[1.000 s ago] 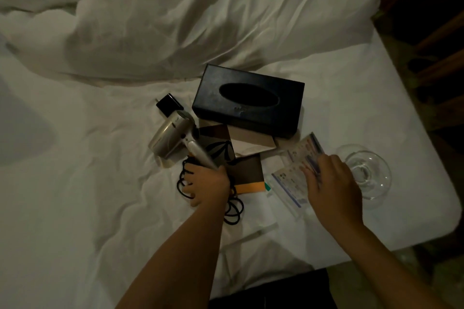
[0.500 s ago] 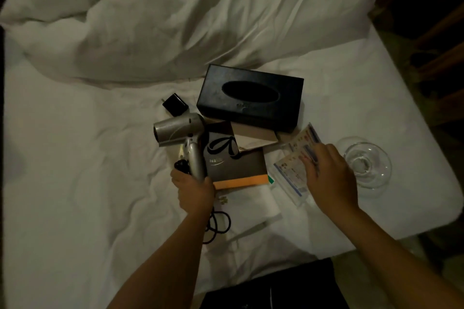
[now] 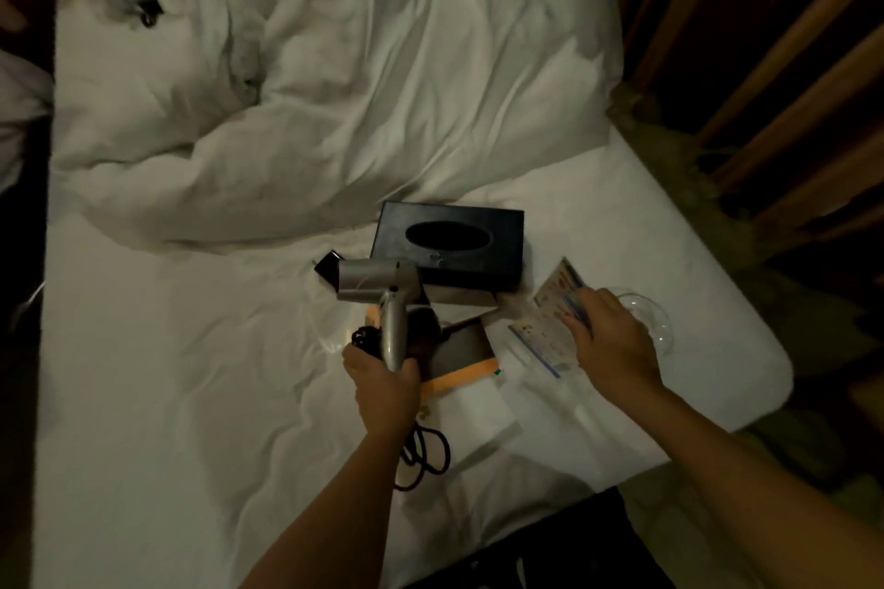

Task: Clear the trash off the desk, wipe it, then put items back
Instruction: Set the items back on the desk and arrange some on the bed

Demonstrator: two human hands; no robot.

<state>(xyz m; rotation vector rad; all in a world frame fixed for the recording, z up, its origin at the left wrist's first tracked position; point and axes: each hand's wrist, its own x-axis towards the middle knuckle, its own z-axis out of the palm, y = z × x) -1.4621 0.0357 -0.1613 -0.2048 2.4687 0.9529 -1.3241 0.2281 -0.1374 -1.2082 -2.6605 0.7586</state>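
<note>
The left hand grips the silver hair dryer by its handle, which points away; its barrel points left. The right hand pinches a clear printed packet.

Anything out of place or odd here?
Desk things lie on a bed: a tissue box, booklets and a glass near its edge, where it might roll off. Left hand holds the hair dryer, cord dangling; right hand pinches a packet. Nothing looks spilled.

Hair dryer: silvery, satin sheen
Tissue box: black — matt
Bedsheet: white cloth, creased
Glass: clear — glossy
</note>
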